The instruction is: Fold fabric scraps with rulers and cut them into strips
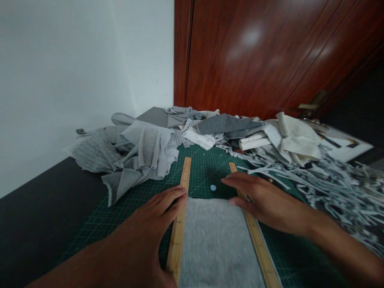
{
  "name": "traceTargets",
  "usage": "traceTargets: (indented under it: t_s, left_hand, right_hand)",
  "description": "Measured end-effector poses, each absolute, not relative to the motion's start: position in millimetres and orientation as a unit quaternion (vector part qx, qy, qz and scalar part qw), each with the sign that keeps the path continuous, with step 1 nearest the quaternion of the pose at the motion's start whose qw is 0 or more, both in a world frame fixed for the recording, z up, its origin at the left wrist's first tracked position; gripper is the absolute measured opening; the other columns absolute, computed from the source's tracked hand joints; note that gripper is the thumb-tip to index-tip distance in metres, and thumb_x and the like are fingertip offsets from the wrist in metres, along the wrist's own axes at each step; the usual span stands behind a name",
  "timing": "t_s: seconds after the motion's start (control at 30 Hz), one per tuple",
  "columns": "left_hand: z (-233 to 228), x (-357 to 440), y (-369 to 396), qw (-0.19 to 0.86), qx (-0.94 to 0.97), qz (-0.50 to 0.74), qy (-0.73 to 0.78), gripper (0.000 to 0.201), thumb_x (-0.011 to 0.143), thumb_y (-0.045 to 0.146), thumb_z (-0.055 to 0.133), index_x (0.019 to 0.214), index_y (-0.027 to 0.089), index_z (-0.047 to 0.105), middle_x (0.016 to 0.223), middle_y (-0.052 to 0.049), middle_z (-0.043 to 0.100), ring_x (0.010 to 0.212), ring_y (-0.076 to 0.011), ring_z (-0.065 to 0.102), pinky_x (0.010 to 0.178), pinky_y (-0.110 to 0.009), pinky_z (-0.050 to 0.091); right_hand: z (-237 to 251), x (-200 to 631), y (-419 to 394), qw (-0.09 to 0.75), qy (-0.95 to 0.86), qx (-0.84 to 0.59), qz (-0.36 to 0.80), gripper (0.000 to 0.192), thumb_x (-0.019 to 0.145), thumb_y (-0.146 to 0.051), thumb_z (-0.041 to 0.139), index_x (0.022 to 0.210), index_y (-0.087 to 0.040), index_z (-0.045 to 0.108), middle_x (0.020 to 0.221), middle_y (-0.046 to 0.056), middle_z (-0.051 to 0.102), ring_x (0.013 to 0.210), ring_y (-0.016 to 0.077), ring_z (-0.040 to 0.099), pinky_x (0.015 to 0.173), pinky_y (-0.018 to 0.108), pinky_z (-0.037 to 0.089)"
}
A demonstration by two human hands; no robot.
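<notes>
At the bottom centre of the frame, a grey cloth (219, 244) lay flat, its far edge about straight, between the left ruler (177, 240) and the right ruler (261, 248), both wooden and running away along its long sides. The left hand (147, 226) rested on the left ruler, its fingers close together and not closed around anything, the thumb spread toward the lower edge. The right hand (267, 200), a little blurred, was over the right ruler, fingers stretched and thumb apart, gripping nothing; how firmly it pressed, I could not tell. In my judgement, the spreading of the cloth and the placing of the rulers were mostly done, and their fine alignment perhaps remained. No tool was in either hand, and whether the side edges were already cut, I could not tell. Just beyond the cloth, a small pale disc (213, 187) lay on the green mat (204, 172), which covered part of the dark bench (36, 224). Farther, a heap of grey fabric (150, 148) stood at centre left, cream cloth (297, 138) and narrow strips (327, 200) at the right, and behind was a reddish-brown door (255, 56).
</notes>
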State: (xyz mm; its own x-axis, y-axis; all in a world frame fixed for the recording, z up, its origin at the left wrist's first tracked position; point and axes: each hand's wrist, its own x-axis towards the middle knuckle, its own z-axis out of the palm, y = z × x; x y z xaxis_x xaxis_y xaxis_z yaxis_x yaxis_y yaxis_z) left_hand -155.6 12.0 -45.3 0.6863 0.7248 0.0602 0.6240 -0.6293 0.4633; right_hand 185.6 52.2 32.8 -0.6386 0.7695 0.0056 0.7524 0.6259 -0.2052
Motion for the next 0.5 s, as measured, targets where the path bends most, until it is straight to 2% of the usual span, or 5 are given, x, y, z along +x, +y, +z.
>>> traceTargets:
  t_s: [0.07,0.13,0.23,0.33,0.5]
  left_hand:
    - [-45.4,-155.6,11.8,0.205,0.895,0.113,0.380,0.152,0.052,0.076,0.090,0.171,0.028,0.008,0.178,-0.014,0.012,0.160,-0.0466,0.021,0.127,-0.064,0.028]
    - [-46.1,-155.9,11.5,0.202,0.894,0.110,0.384,0.152,0.052,0.078,0.089,0.171,0.028,0.007,0.179,-0.014,0.011,0.160,-0.0465,0.021,0.128,-0.064,0.027]
    - [-47.4,-156.4,11.5,0.199,0.895,0.113,0.383,0.152,0.053,0.078,0.088,0.171,0.028,0.007,0.179,-0.014,0.010,0.160,-0.0458,0.021,0.129,-0.063,0.025]
    - [-48.5,-156.7,12.1,0.203,0.895,0.113,0.380,0.149,0.054,0.078,0.088,0.171,0.028,0.010,0.179,-0.013,0.012,0.160,-0.0452,0.021,0.129,-0.062,0.025]
    - [-50.1,-156.8,11.7,0.202,0.895,0.123,0.378,0.149,0.053,0.076,0.089,0.171,0.027,0.013,0.179,-0.013,0.013,0.160,-0.0447,0.021,0.130,-0.060,0.024]
  right_hand:
    - [25.6,168.0,69.9,0.059,-0.909,-0.403,0.091,0.042,0.103,-0.016,0.064,0.144,-0.009,0.064,0.136,0.022,0.070,0.127,0.0380,0.067,0.107,0.056,0.055]
    - [15.9,155.5,83.3,0.057,-0.912,-0.396,0.089,0.035,0.099,-0.012,0.069,0.134,-0.011,0.072,0.120,0.019,0.073,0.109,0.0356,0.073,0.096,0.052,0.059]
    - [5.1,148.5,94.1,0.064,-0.913,-0.391,0.094,0.020,0.099,-0.008,0.067,0.114,-0.013,0.079,0.105,0.013,0.072,0.097,0.0306,0.072,0.088,0.044,0.057]
    - [2.9,149.4,98.2,0.081,-0.909,-0.394,0.112,0.014,0.098,-0.005,0.068,0.099,-0.014,0.078,0.097,0.009,0.071,0.092,0.0248,0.071,0.085,0.036,0.053]
    - [6.9,149.2,101.8,0.092,-0.897,-0.407,0.145,0.013,0.087,-0.006,0.080,0.094,-0.015,0.073,0.091,0.004,0.070,0.077,0.0191,0.067,0.071,0.030,0.050]
